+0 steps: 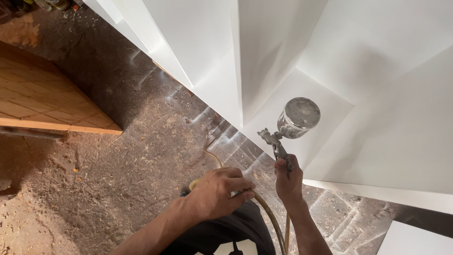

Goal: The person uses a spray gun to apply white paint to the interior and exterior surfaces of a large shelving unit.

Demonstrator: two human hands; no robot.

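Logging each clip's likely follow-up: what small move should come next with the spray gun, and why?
Probably a short sideways sweep of the spray gun along the white panel. The right hand grips its handle with the cup upright and the nozzle facing that panel, while the left hand holds the hose gathered aside, so the line looks clear of the gun's path.

Both forearms reach forward and down from the bottom of the view, bare to the elbow. The left hand (218, 191) lies palm-down, knuckles up, its fingers (243, 185) curled over and closed in a loose grip, the wrist bent slightly inward toward the other arm. The right hand (289, 182) is raised a little higher, fist clenched tight and upright, thumb on top, the wrist straight in line with the forearm.
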